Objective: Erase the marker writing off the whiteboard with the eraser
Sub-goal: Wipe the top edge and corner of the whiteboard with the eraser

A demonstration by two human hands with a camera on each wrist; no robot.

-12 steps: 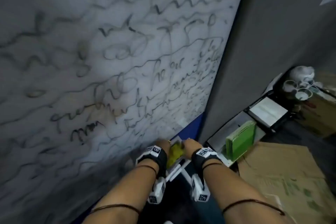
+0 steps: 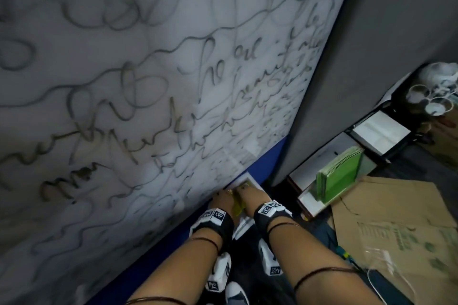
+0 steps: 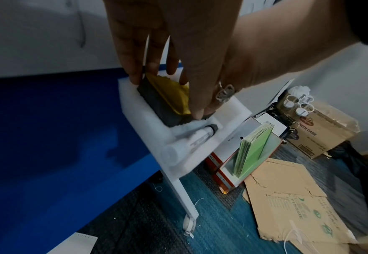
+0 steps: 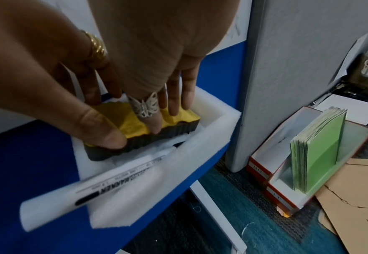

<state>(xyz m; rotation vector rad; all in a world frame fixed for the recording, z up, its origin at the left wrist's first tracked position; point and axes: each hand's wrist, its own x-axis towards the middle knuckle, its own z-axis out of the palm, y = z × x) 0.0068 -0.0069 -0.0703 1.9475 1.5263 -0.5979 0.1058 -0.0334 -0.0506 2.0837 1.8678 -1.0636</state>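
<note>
The whiteboard is showing a smooth, faintly glossy white face, smeared grey with marker ink. Below it, a tray of soft white foam is looking matt and fuzzy at its cut edges. In the tray, the eraser is showing a yellow, crinkled top over a dark ribbed felt base. Beside the eraser, a marker is gleaming as smooth white plastic. Right of the tray, cardboard is lying matt brown, torn.
</note>
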